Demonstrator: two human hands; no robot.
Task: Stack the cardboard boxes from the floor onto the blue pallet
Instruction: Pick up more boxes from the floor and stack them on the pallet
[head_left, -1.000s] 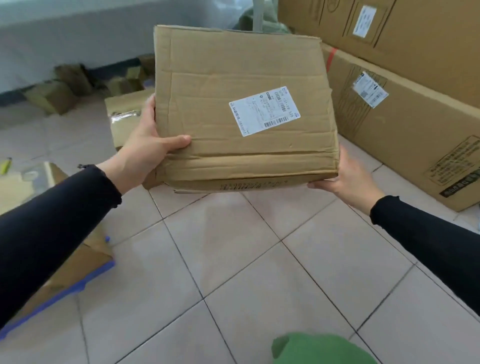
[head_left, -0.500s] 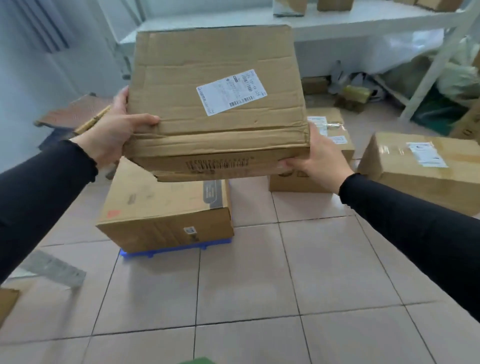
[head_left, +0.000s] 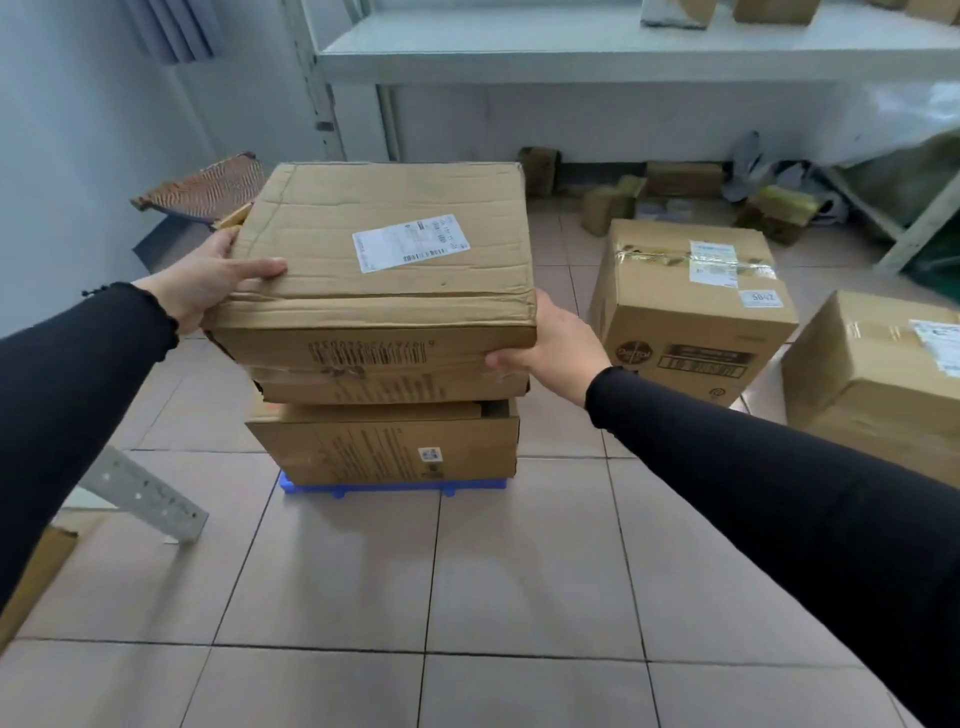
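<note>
I hold a worn cardboard box with a white label (head_left: 379, 275) between both hands. My left hand (head_left: 208, 283) grips its left edge, thumb on top. My right hand (head_left: 550, 348) clasps its right lower corner. The box hangs directly over another cardboard box (head_left: 384, 441) that rests on the blue pallet (head_left: 395, 487); whether the two touch I cannot tell. Only the pallet's front edge shows.
Two more cardboard boxes stand on the tiled floor at right, one taped box (head_left: 691, 306) and one at the frame edge (head_left: 878, 374). A perforated metal bracket (head_left: 145, 493) lies at left. A white shelf (head_left: 623, 52) and small boxes (head_left: 613, 208) line the back wall.
I have turned from the floor area to face the pallet and carried the box lower, so it now sits right above the box on the pallet.
</note>
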